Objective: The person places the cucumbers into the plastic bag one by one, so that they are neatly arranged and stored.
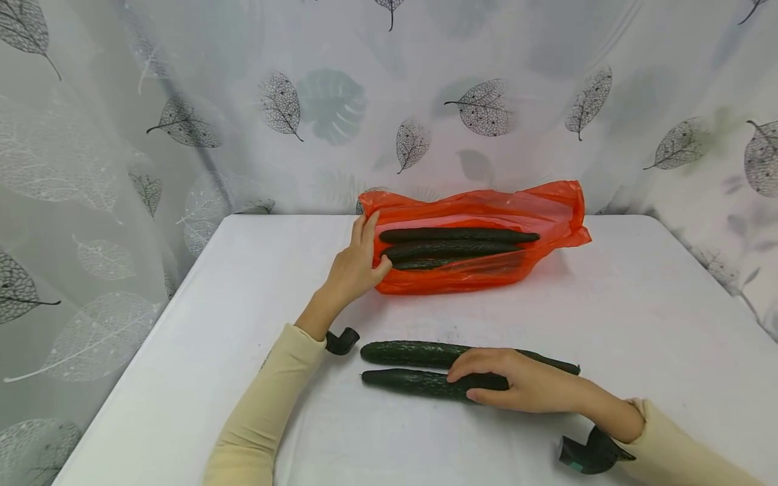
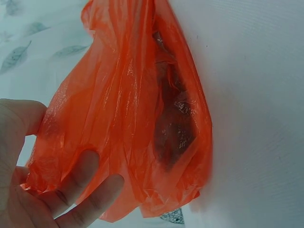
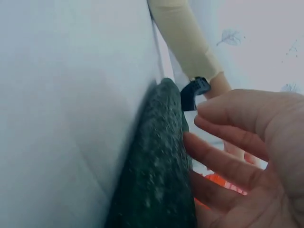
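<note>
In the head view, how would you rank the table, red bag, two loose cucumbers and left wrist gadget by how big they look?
1. Table
2. Red bag
3. Far cucumber and near cucumber: similar; the right hand partly covers both, so I can't rank them.
4. Left wrist gadget

Bright diffuse light, soft shadows
</note>
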Tool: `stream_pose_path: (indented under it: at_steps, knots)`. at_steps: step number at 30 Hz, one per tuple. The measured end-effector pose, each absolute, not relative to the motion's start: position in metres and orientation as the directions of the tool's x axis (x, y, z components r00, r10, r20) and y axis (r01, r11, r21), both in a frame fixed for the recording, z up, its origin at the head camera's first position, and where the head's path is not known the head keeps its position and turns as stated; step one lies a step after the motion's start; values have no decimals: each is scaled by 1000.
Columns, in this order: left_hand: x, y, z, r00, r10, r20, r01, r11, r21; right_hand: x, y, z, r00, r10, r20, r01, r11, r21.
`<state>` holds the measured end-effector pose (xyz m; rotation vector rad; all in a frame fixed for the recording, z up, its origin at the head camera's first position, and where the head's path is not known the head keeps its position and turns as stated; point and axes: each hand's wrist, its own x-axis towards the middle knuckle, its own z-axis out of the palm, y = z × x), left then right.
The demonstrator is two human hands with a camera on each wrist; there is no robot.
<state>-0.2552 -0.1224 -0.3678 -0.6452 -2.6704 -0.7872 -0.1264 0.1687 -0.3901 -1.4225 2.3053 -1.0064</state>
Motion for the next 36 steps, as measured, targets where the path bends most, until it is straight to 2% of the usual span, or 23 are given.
stream_pose_path:
  at_steps: [8, 18, 23, 31, 36]
  knots:
    - [-256, -122, -369, -865, 332, 376, 483, 755, 443, -110, 161, -395, -547, -825, 139, -771, 433, -467]
    - [-257, -121, -370, -858, 337, 387, 492, 757, 431, -105, 161, -401, -501, -839, 210, -856, 446, -262]
    - [-256, -122, -369, -861, 337, 380, 488, 758, 433, -105, 160, -399, -505, -839, 202, -855, 455, -249]
    - [-257, -123, -368, -864, 333, 377, 483, 761, 433, -103, 158, -399, -591, -788, 173, -794, 530, -296]
    - [-257, -123, -369, -868, 339, 364, 480, 760, 438, -104, 159, -406, -564, -795, 223, -808, 476, -349]
